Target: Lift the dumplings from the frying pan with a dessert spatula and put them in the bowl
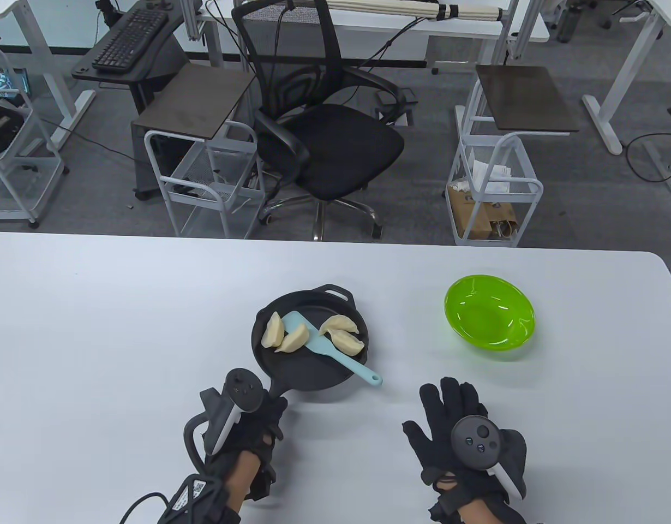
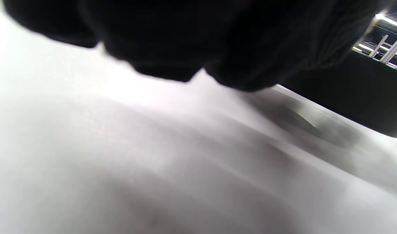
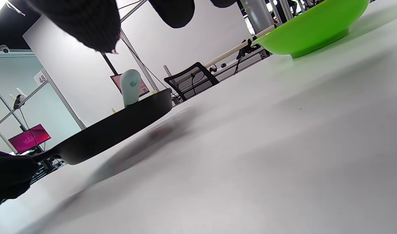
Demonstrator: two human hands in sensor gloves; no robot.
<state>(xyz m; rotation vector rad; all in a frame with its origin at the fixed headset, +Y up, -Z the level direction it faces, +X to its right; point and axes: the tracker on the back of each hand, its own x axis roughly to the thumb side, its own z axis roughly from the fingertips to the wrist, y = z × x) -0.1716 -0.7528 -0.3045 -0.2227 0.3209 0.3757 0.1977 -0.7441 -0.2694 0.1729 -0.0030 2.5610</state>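
So the pan (image 1: 313, 371) sits mid-surface with four dumplings (image 1: 273, 330) in it, two on either side of the light blue spatula (image 1: 335, 352); the spatula blade lies flat in the pan and its handle pokes out over the near-right rim, resting there; the green bowl (image 1: 489, 316) is off to the right, apart from the pan, with nothing in it yet.

The left hand (image 1: 248, 420) is at the pan handle, and it looks like its grip is wrapped round it, but the tracker hides the fingers and the wrist view is just black glove, so I can't tell for sure; the right hand (image 1: 466, 431) lies flat on the surface, fingers spread, holding nothing.

What could go wrong: the spatula handle is only perched on the rim, so a clumsy grab could tip it out or shove the blade into the dumplings; they look slippery too, might slide off on the way over.

Spatula handle end is up and left of the right hand, near but not touching.
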